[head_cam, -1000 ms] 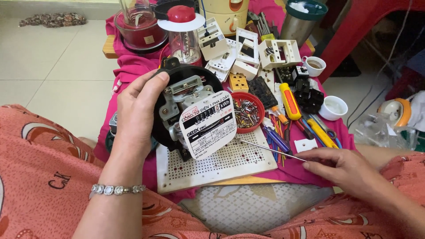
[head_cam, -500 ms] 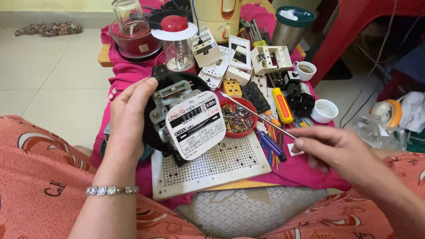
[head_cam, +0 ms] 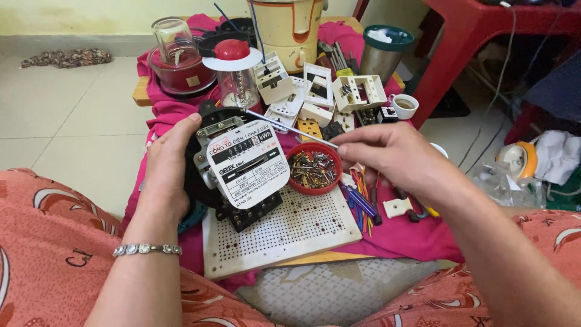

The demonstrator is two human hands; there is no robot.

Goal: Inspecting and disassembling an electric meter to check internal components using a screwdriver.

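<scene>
Pink cloth (head_cam: 417,239) covers the low tabletop, and a white board full of holes (head_cam: 290,233) lies on it. On the board's left end stands a black electric meter (head_cam: 233,175), tilted, its white face turned up. The left hand (head_cam: 166,172) wraps round the meter's left side in a tight grip. The right hand (head_cam: 393,157) pinches a thin metal rod (head_cam: 290,128), whose tip touches the meter's top. A red bowl of screws (head_cam: 313,168) sits just beside the meter.

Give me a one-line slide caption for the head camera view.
Left hand steadies an electricity meter on a perforated board while the right hand points a thin tool at it.
</scene>
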